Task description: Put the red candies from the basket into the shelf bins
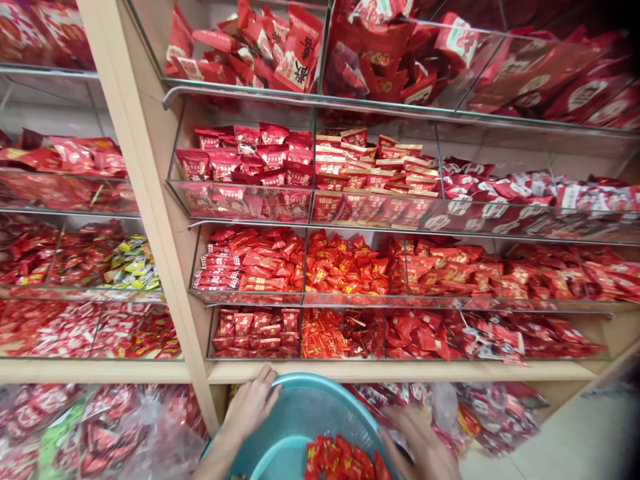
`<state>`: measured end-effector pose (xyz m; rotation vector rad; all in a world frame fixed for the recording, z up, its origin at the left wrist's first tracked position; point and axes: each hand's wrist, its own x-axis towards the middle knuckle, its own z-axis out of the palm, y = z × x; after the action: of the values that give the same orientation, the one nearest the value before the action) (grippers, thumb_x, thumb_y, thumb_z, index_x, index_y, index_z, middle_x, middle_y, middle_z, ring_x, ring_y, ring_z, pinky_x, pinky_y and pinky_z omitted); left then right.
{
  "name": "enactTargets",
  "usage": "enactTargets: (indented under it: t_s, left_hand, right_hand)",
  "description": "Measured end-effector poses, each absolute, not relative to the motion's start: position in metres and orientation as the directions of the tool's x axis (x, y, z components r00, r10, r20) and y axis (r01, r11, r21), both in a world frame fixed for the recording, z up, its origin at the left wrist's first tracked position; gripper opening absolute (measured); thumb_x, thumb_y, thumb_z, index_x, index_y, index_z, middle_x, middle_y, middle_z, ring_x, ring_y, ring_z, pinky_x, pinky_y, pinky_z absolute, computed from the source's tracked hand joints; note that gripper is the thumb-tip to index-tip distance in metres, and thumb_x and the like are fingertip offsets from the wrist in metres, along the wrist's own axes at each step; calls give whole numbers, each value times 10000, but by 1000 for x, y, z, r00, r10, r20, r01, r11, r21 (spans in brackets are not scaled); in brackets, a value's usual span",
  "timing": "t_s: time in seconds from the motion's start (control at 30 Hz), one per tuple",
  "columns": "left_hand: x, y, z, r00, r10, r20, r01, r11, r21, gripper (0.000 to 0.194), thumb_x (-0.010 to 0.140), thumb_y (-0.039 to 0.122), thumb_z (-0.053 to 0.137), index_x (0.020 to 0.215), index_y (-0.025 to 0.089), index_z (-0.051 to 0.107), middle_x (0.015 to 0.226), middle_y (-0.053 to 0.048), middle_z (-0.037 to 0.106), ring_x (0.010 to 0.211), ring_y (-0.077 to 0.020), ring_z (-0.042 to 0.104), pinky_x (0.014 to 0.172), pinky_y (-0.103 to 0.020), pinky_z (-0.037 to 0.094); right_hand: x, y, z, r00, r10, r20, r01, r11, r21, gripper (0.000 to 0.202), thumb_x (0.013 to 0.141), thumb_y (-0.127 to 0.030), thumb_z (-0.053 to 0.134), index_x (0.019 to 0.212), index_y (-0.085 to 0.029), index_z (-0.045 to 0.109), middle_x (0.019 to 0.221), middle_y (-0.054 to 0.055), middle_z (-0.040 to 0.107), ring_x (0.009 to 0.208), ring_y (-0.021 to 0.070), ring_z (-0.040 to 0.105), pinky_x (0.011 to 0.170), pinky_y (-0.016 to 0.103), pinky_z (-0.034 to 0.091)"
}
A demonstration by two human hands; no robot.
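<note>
A teal plastic basket (327, 395) is at the bottom centre, with a heap of small red-and-gold wrapped packets (340, 459) inside. My left hand (254, 399) grips the basket's upper left rim, its fingers over the edge. At the basket's right side is my right hand (417, 443), blurred by motion; its fingers are too smeared to read. Similar red-and-gold packets (345, 267) fill a shelf compartment above the basket.
Glass-fronted shelves (350, 361) of red packets rise ahead. A wooden upright (155, 200) divides them from shelves on the left. Bagged packets (125, 433) lie below at left, with more bags (493, 417) at lower right beside the tiled floor (565, 443).
</note>
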<state>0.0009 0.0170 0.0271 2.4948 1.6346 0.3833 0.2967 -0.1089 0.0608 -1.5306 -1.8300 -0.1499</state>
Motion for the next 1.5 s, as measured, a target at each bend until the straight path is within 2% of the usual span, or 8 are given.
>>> enactTargets:
  t_s: [0.17,0.23,0.33,0.43,0.67,0.9,1.27,1.5]
  left_hand:
    - [0,17,26,386,912,137,873,-409,265,348,913,377,225,1042,248,521,1102,-46,549,882,-159,617,785,-260,447]
    - [0,17,27,385,913,135,875,-408,260,349,913,381,223,1029,247,523,1076,-45,555,875,-160,619,777,-257,447]
    - [0,16,28,384,914,132,879,-406,251,352,913,384,218,1023,248,524,1086,-46,553,878,-163,619,775,-260,449]
    - [-1,15,28,381,916,126,879,-401,256,355,913,384,218,1029,249,525,1113,-49,547,890,-166,617,780,-264,448]
    - [-1,16,28,377,917,131,872,-399,284,348,911,383,233,1040,253,529,1131,-49,548,893,-158,615,793,-260,445]
    - [-2,17,22,373,915,154,870,-402,285,349,908,375,244,1060,248,532,1135,-54,548,915,-165,606,810,-264,446]
    - [0,15,27,378,916,131,878,-400,264,349,911,383,231,1039,248,527,1131,-48,551,910,-159,613,795,-252,447]
    - [-1,16,26,383,913,142,879,-407,250,348,912,378,228,1028,243,528,1122,-51,555,899,-164,617,787,-258,450]
  right_hand:
    - [301,-57,160,-30,764,644,850,359,-386,226,874,-356,433,1000,-229,572,978,69,627,907,200,583,794,324,471]
    - [300,-33,189,-29,739,673,837,386,-388,224,876,-350,428,962,-209,579,923,62,631,835,184,583,776,318,461]
    - [298,4,217,-19,713,701,852,378,-362,209,858,-336,448,921,-199,592,870,43,640,755,164,577,743,298,449]
    - [297,37,232,-16,757,653,905,289,-312,181,825,-316,488,900,-200,606,869,40,657,837,177,589,775,295,425]
    - [305,79,239,139,930,341,971,-60,-233,306,756,-466,548,796,-179,646,777,83,660,776,210,616,627,276,398]
    - [308,95,227,161,925,345,892,13,-451,73,720,-189,581,716,-167,651,727,44,668,714,151,607,624,227,408]
    - [317,95,221,144,910,388,837,97,-538,89,666,-211,624,737,-166,656,633,14,653,641,140,595,603,224,412]
    - [311,85,234,127,835,535,850,185,-492,179,724,-207,519,839,-178,653,606,-5,614,596,133,551,584,237,394]
